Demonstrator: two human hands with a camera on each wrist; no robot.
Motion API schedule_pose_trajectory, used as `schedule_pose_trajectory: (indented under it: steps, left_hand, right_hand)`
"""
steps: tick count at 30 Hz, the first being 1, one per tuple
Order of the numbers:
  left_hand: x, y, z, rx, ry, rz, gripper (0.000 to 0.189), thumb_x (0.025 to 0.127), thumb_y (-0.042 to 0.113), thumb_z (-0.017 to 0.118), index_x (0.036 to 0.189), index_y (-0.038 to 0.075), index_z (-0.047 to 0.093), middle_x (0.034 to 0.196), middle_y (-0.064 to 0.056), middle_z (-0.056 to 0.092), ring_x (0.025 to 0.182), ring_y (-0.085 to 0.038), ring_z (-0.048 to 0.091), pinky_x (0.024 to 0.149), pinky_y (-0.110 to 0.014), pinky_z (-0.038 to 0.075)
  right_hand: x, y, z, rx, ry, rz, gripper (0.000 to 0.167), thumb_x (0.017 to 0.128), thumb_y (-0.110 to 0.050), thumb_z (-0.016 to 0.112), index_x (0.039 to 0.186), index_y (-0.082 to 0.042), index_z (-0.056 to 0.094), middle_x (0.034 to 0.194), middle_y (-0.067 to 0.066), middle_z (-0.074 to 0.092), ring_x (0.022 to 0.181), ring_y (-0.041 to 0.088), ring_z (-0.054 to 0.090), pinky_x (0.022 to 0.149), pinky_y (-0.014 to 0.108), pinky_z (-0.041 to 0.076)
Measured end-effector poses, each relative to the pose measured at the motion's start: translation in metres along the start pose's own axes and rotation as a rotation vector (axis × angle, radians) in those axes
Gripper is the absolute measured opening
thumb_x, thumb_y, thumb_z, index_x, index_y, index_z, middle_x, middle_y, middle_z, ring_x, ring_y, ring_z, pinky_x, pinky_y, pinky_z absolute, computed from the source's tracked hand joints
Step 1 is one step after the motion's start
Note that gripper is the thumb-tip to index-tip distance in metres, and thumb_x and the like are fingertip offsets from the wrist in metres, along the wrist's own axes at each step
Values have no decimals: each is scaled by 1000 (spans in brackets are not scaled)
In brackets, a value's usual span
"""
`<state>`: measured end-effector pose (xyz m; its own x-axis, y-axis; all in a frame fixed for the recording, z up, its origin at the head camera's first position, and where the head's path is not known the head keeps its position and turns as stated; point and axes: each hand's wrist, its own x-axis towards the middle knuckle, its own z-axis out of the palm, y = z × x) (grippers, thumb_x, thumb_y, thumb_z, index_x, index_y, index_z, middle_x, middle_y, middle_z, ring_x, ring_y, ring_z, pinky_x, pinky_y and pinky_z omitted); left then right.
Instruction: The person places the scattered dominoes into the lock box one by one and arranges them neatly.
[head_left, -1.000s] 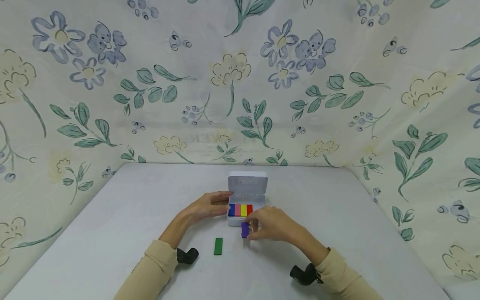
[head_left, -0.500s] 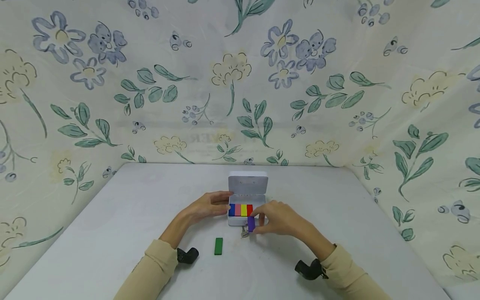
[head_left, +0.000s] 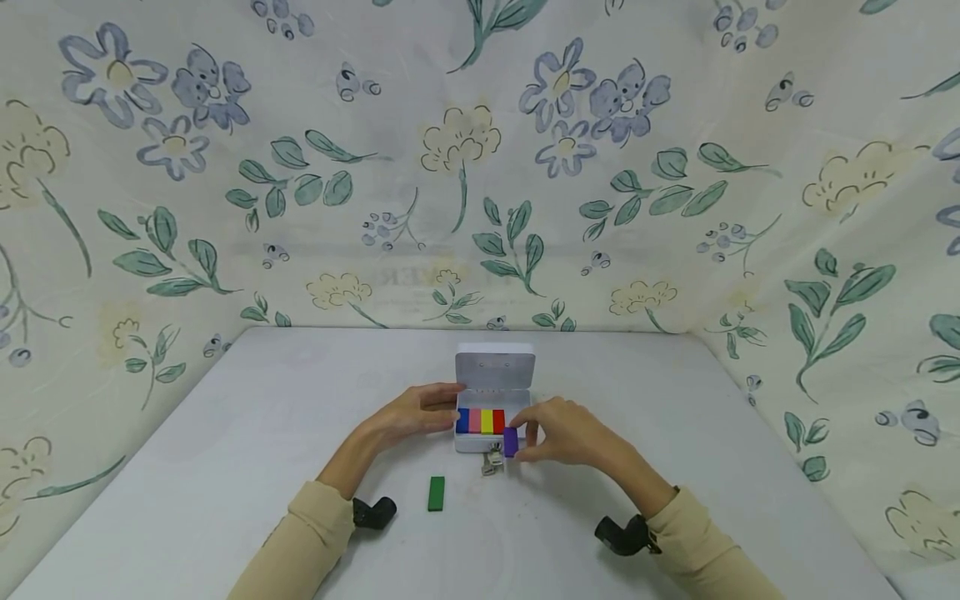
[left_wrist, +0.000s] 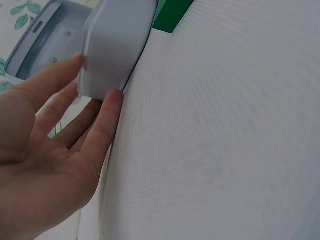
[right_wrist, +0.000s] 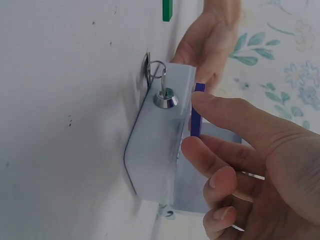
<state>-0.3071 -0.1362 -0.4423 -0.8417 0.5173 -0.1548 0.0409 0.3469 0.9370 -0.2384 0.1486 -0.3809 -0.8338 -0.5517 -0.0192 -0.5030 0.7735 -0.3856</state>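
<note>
A white metal lock box [head_left: 470, 445] stands on the table with its lid [head_left: 495, 371] raised. Inside it, blue, pink, yellow and red blocks [head_left: 482, 421] form a row at the left. My left hand [head_left: 408, 417] rests its fairly straight fingertips against the box's left side. With thumb and fingers, my right hand [head_left: 570, 433] pinches a purple block [head_left: 511, 442] above the front rim, right of the red block. In the right wrist view a key [right_wrist: 163, 82] sits in the lock [right_wrist: 166, 98] on the box's front. The right fingers partly hide the box interior.
A green block [head_left: 436, 493] lies on the white table [head_left: 300, 400] in front of the box, toward the left. Keys on a ring [head_left: 492, 460] hang at the box's front. A floral cloth [head_left: 480, 167] stands behind the table.
My right hand has carried the purple block to the right and up, from before the box to its front rim, uncovering the keys. My left hand has stayed at the box.
</note>
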Motion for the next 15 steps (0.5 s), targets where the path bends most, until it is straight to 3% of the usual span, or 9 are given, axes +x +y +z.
schedule_pose_trajectory:
  steps: [7, 15]
  left_hand:
    - [-1, 1, 0, -18, 7, -10, 62, 89, 25, 72, 146, 25, 46, 155, -6, 42, 141, -30, 42, 111, -46, 44]
    - [2, -4, -1, -26, -2, -14, 62, 90, 27, 71, 146, 27, 46, 155, -4, 41, 140, -28, 44, 112, -47, 42]
  right_hand:
    - [2, 8, -1, -7, 11, 20, 43, 79, -34, 82, 117, -18, 72, 74, -12, 65, 74, 9, 53, 61, 21, 44]
    - [4, 16, -5, -12, 37, -13, 41, 79, -31, 82, 116, -16, 72, 75, -9, 65, 71, 9, 53, 57, 20, 40]
